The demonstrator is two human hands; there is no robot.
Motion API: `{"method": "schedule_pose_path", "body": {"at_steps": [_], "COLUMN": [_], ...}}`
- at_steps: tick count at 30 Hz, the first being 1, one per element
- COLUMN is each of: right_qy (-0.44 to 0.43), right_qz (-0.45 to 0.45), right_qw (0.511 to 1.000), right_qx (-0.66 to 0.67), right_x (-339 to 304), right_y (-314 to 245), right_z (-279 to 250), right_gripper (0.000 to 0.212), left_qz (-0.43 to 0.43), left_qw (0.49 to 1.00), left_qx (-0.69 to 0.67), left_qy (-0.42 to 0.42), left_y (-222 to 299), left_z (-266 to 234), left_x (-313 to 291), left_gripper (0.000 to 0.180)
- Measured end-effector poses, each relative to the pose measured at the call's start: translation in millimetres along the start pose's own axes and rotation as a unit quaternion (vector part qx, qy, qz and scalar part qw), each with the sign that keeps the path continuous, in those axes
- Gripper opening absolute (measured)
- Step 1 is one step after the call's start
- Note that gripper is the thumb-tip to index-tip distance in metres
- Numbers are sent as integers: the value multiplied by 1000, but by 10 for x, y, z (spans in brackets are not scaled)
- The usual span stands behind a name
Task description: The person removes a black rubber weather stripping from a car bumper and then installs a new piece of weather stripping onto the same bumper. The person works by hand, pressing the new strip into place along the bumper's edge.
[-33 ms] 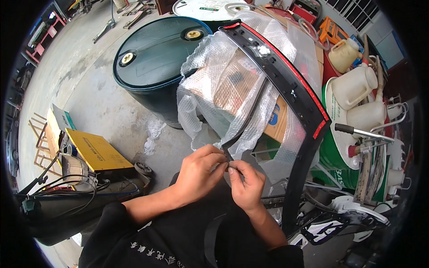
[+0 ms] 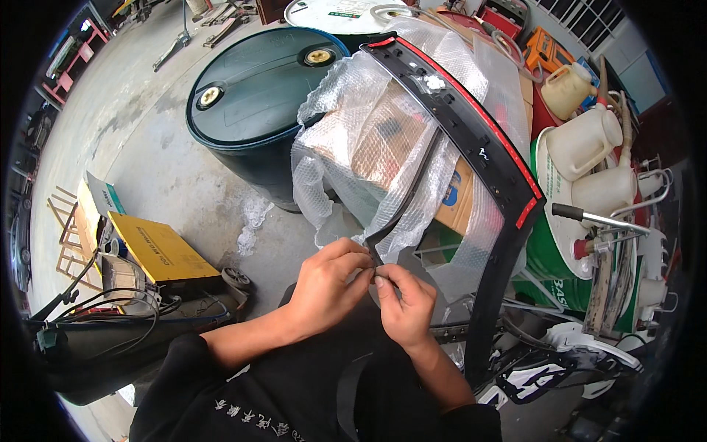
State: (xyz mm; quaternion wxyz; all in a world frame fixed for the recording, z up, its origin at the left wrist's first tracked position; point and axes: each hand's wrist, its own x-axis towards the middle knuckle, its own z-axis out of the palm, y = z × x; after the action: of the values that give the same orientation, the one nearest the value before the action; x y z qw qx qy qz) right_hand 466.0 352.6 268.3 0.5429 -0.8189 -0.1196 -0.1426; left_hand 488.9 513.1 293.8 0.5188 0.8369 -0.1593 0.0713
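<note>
My left hand (image 2: pixel 328 283) and my right hand (image 2: pixel 409 306) meet low in the middle, fingertips almost touching. Both pinch a thin black strip (image 2: pixel 403 211) between thumb and fingers. From my fingers the strip bends and runs up to the right, passing behind a long black trim panel (image 2: pixel 464 132). What lies right between the fingertips is mostly hidden. The panel curves down the right side, its inner face up, with a red tape line (image 2: pixel 482 107) along its outer edge. A dark band (image 2: pixel 353 398) hangs across my lap; whether it belongs to the strip I cannot tell.
Bubble wrap (image 2: pixel 353 147) and a cardboard box (image 2: pixel 458 195) lie under the panel. A dark green drum (image 2: pixel 265 88) stands behind left. At right, a green drum (image 2: pixel 567 254) carries whitish jugs (image 2: pixel 585 144). A yellow-panelled machine (image 2: pixel 162 247) with cables sits at left.
</note>
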Motion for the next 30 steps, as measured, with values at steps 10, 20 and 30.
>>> {"method": "schedule_pose_path", "body": {"at_steps": [10,20,30], "right_qy": [-6,-1,6], "right_qz": [20,6,22], "right_qw": [999,1000,999], "right_qx": [32,25,46], "right_x": [-18,-69,-133], "right_y": [-35,1,1], "right_z": [-56,-101,-124], "right_gripper": [9,13,14], "left_qz": [49,143,175], "left_qw": [997,989,983], "left_qx": [14,43,52], "left_qy": [-57,-10,3], "left_y": [-1,39,40], "left_z": [-70,18,72], "left_x": [41,66,89], "left_gripper": [15,17,21]}}
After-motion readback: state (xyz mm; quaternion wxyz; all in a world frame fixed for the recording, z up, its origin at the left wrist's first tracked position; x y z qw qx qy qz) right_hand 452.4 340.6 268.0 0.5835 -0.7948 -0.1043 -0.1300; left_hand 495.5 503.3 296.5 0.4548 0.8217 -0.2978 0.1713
